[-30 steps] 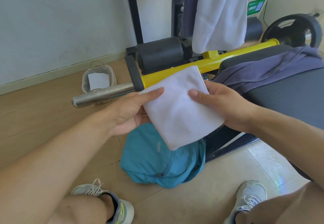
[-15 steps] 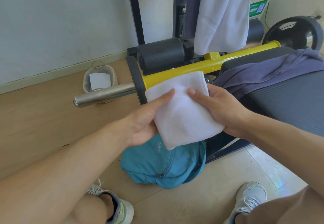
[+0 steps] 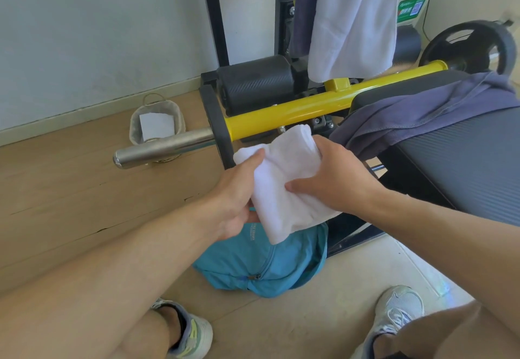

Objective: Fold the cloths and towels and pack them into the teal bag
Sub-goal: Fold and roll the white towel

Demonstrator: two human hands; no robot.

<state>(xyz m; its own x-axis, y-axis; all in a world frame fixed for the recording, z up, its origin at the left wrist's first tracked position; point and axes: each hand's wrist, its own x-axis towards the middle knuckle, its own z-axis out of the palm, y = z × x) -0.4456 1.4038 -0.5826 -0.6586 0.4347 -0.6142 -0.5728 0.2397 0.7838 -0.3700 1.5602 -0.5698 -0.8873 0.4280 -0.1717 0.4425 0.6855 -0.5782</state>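
Observation:
Both hands hold a small white towel [image 3: 284,187] in the air above the teal bag [image 3: 261,263], which lies on the floor between my feet. My left hand [image 3: 236,198] grips the towel's left edge from below, thumb on top. My right hand [image 3: 334,175] folds the right side over, fingers wrapped round it and thumb pressing the middle. A large white towel [image 3: 351,18] hangs from the black rack behind. A purple-grey cloth [image 3: 419,111] lies draped over the dark bench.
A yellow bar with a steel end [image 3: 163,149] crosses just behind the towel. A small lined basket [image 3: 156,125] stands by the wall. The black bench [image 3: 464,161] fills the right side, a weight plate [image 3: 472,46] behind it. My shoes [image 3: 191,333] flank the bag.
The flat towel has been folded inward by my right hand, which now wraps over its right side. Both hands have moved closer together and the towel is bunched narrower.

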